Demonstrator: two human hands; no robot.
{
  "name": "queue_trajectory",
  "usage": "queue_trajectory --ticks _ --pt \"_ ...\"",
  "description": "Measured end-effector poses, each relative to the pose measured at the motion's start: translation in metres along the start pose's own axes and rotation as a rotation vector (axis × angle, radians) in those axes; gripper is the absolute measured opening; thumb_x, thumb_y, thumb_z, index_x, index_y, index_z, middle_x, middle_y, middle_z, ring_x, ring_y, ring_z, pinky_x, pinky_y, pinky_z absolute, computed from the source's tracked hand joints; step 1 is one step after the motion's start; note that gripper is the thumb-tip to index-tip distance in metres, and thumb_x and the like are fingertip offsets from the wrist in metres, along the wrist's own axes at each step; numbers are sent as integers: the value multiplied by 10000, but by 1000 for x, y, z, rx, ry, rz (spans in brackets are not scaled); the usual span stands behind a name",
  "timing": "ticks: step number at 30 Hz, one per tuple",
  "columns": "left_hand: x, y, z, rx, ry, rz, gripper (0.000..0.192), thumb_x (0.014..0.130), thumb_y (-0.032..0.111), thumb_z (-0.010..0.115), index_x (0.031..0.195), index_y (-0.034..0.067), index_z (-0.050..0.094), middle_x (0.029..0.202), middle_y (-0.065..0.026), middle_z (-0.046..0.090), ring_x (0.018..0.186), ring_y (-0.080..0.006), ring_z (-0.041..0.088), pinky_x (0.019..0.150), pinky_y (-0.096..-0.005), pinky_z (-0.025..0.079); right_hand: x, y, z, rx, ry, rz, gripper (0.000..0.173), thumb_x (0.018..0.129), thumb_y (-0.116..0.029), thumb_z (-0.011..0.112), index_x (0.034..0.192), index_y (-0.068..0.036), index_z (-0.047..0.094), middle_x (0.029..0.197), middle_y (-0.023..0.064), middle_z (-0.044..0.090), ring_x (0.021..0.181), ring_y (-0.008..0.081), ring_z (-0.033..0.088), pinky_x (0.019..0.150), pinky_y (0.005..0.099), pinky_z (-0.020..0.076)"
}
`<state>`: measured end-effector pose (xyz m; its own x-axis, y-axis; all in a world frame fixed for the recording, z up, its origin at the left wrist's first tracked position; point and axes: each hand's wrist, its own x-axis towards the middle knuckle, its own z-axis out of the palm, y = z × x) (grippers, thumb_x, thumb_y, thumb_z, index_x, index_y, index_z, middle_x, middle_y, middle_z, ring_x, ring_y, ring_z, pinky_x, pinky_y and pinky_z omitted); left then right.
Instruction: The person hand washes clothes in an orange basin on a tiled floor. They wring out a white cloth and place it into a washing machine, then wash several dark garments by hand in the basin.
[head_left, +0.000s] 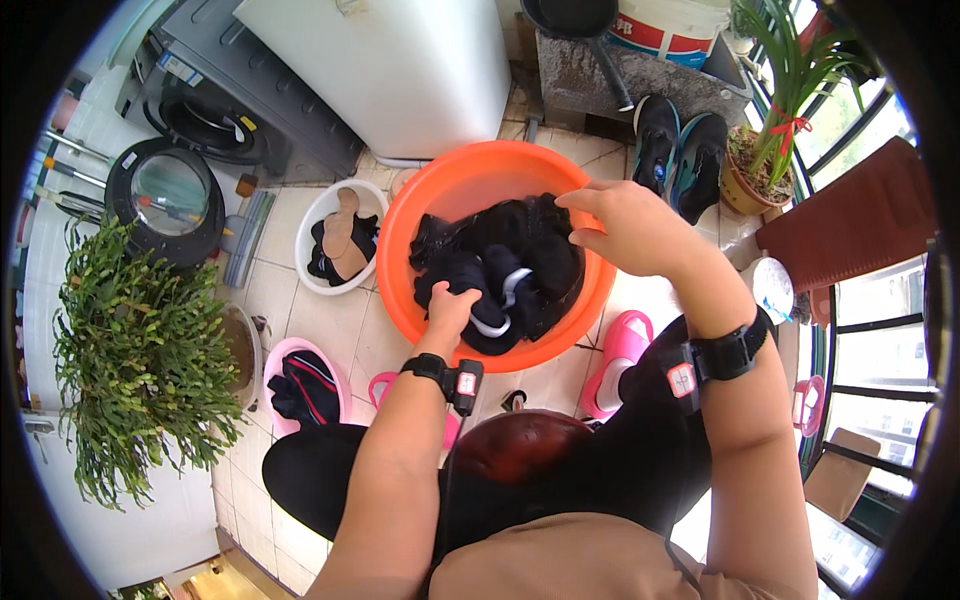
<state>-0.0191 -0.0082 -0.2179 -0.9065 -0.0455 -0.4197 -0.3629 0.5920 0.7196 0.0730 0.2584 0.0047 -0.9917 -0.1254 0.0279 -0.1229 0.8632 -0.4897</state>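
Observation:
An orange plastic basin (496, 159) stands on the floor in front of me, with dark wet clothes (495, 232) in water inside it. White-edged bands show among the dark cloth. My left hand (450, 309) is down at the near left of the clothes, its thumb and a finger touching the dark fabric; how firmly it grips is hidden. Over the basin's right rim is my right hand (619, 225), raised with thumb and fingers apart and no cloth between them. Both wrists wear black straps with small devices.
Left of the orange basin are a white basin (304, 262) with black and beige items and a pink basin (347, 382) with dark clothing. Black shoes (697, 165) and a potted plant (750, 176) stand at upper right. A bushy plant (139, 360) is at far left.

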Motion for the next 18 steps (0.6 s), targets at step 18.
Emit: queue_trajectory --ticks 18 --pt "-54 -210 -361 53 18 -349 893 755 393 759 1430 -9 334 1333 -209 509 1192 -312 520 971 -384 438 42 -34 56 -29 -297 -34 438 747 -32 658 1178 4 592 1067 226 619 936 397 601 833 415 480"
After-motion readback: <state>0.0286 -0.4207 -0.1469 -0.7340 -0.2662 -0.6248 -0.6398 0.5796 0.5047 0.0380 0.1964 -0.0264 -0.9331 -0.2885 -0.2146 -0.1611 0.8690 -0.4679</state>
